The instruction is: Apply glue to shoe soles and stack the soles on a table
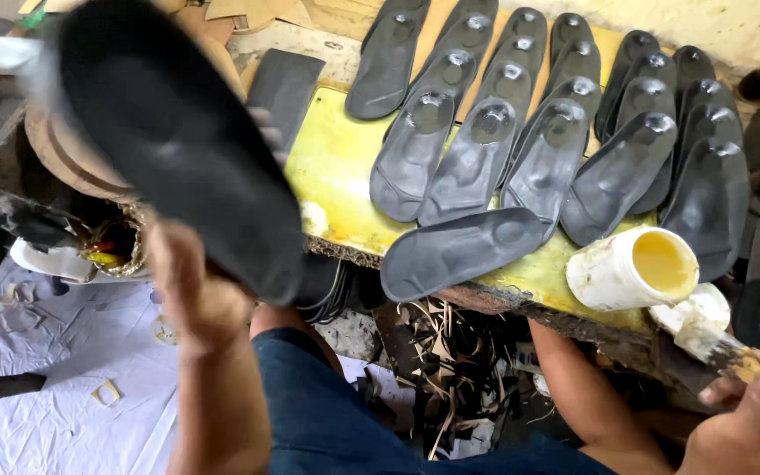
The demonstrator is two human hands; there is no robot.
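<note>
A black shoe insole (178,141) is raised at the upper left, blurred, above the person's lap and clear of the tabletop (336,167). The left hand (195,295) grips its lower edge, fingers clenched on it. At the lower right, the right hand (754,413) has its fingers wrapped around the handle of a glue-caked brush (705,334).

The tabletop is a worn board stained yellow, its front edge ragged. On it lie overlapping rows of dark grey insoles (529,123), with a single insole (464,251) lying crosswise at the front edge. A white plastic tub (631,268) lies tilted near the right front corner, holding yellow glue. Below the board, dark offcuts (437,352) litter the floor, and white cloth (72,387) covers the ground at left.
</note>
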